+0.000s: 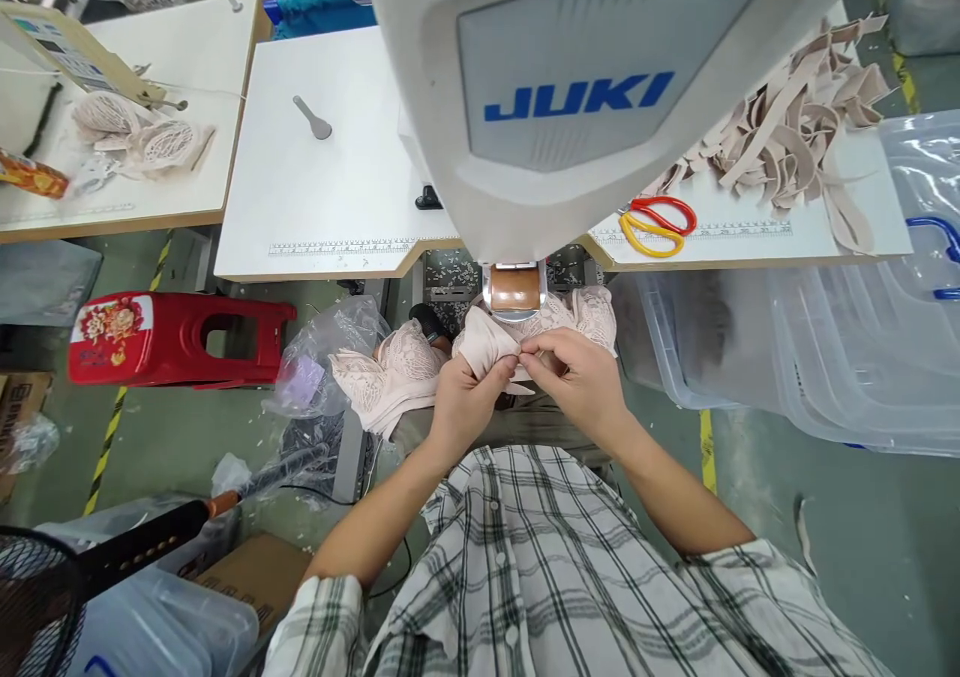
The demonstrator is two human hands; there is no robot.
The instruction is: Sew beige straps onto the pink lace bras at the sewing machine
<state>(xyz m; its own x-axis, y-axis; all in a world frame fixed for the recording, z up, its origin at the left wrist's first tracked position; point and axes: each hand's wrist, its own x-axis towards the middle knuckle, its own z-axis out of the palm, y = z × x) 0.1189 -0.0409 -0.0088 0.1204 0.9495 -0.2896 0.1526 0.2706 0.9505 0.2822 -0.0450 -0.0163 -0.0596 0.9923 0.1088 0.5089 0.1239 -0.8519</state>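
A pale pink lace bra (495,342) lies in my lap just below the head of a white JUKI sewing machine (570,97). My left hand (466,402) is closed, pinching a folded edge of the bra. My right hand (577,377) is closed too, its fingertips meeting the left hand's on the same edge. More pink lace cups (397,372) hang to the left of my hands. The machine's brown-faced lower end (514,292) sits directly above my fingers.
The white sewing table (330,187) carries red and yellow scissors (656,222) and a heap of beige elastic straps (795,127). Clear plastic bins (847,347) stand right, a red stool (180,337) left. A second table (172,77) holds more lace pieces. A fan (45,597) is at bottom left.
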